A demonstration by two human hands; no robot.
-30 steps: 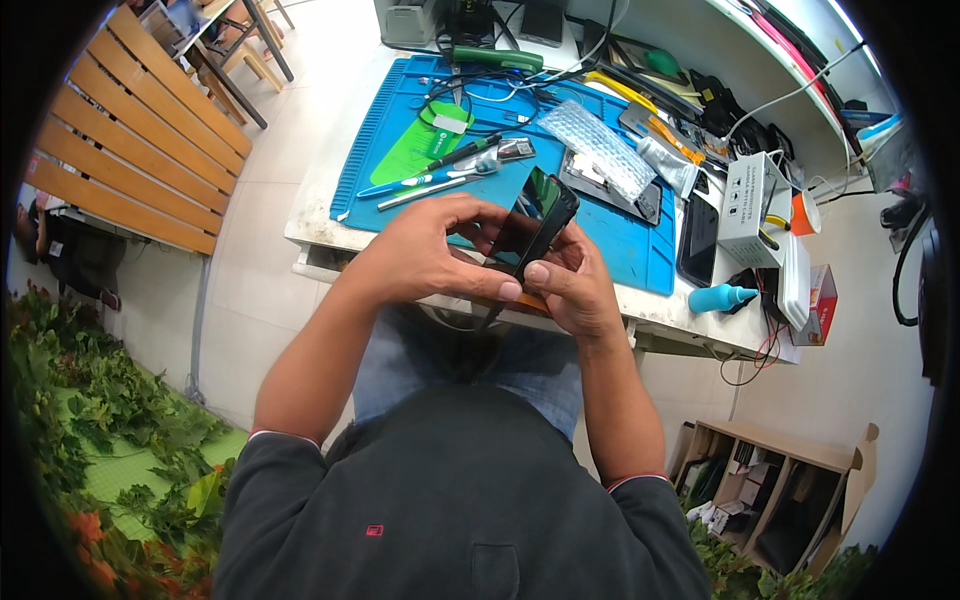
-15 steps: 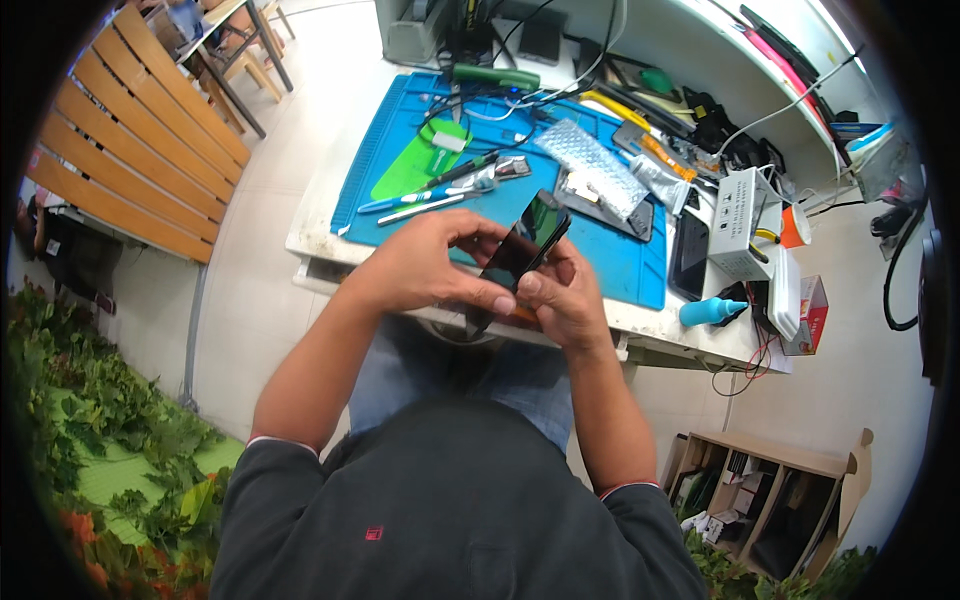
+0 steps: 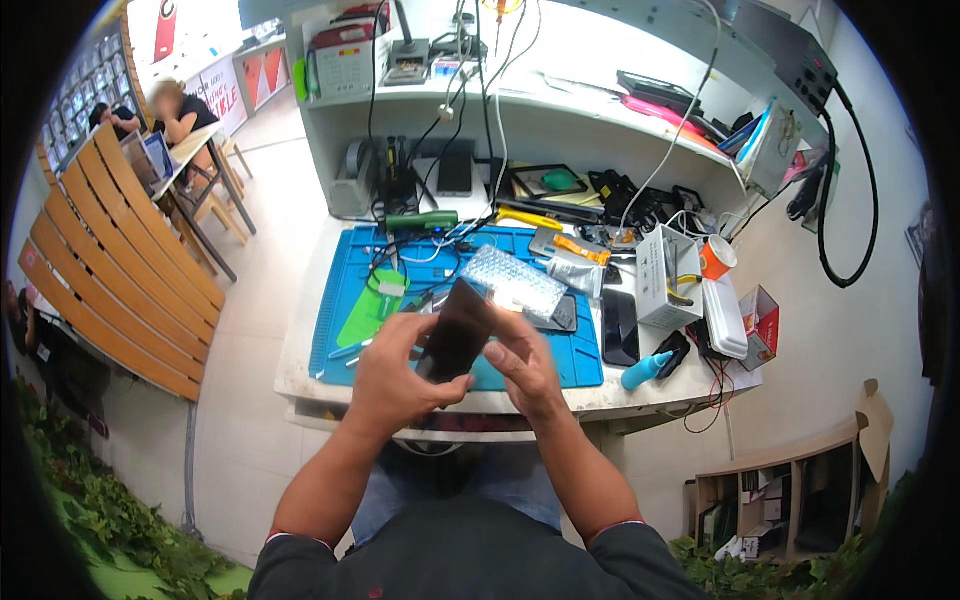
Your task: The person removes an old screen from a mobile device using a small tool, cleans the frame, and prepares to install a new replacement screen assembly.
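My left hand [image 3: 395,380] grips a dark, glossy phone [image 3: 456,330] raised at a tilt over the blue mat [image 3: 585,372]. My right hand [image 3: 530,375] is at the phone's right edge, thumb lifted off the screen, fingers partly hidden behind it and smeared by motion. Behind the phone lie bubble wrap [image 3: 510,275] and another device [image 3: 555,314]. A green sheet [image 3: 360,330] and several thin tools [image 3: 345,350] lie left of my hands.
Right of the mat are a black phone [image 3: 620,330], cyan bottle [image 3: 645,370], boxes [image 3: 665,290] and cup [image 3: 718,258]. Cables and tools crowd the shelved desk [image 3: 530,115]. A slatted bench [image 3: 120,270] and people [image 3: 185,120] are at left, a low cabinet [image 3: 775,495] lower right.
The view has tipped up toward the shelves and people. The phone now stands more face-on; my right thumb has moved off its face.
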